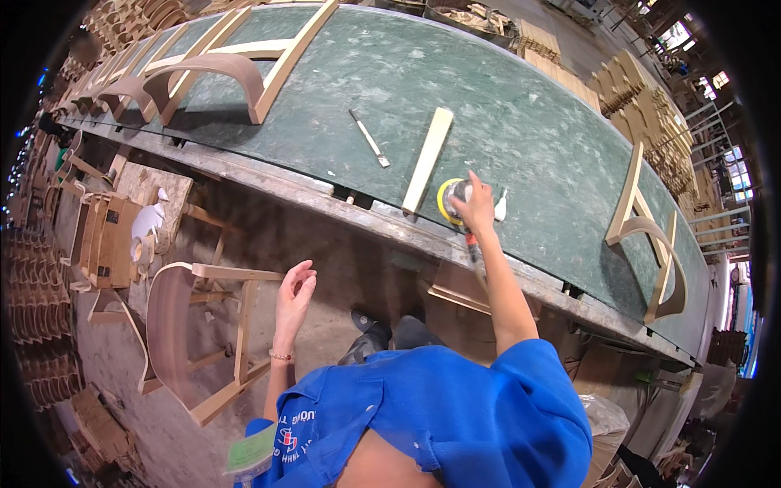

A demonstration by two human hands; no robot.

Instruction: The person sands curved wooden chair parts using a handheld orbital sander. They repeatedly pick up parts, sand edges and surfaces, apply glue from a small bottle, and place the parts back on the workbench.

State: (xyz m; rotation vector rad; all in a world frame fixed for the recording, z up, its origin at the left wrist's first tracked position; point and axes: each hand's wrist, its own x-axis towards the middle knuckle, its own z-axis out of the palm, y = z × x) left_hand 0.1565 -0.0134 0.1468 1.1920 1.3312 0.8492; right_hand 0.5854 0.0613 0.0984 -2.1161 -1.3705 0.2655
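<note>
My right hand (pixel 478 205) is at the near edge of the green tabletop, its fingers around a round orbital sander (pixel 448 201) with a yellow rim. A hose with a red fitting (pixel 471 240) runs from the sander toward me. Just right of that hand lies a small white bottle-like thing (pixel 500 205). A pale wooden strip (pixel 429 159) lies left of the sander. My left hand (pixel 294 298) is low on the left with loosely bent fingers and nothing held. It is nearest the top rail of a curved-back wooden chair frame (pixel 173 342); whether they touch is unclear.
The long green table (pixel 529 106) crosses in front of me. A thin brush (pixel 370 140) lies on it. Curved wooden frames (pixel 213 69) stand at its left, another frame (pixel 643 228) at its right. Stacked wooden parts (pixel 651 106) rise beyond. A wooden box (pixel 110 236) sits at left.
</note>
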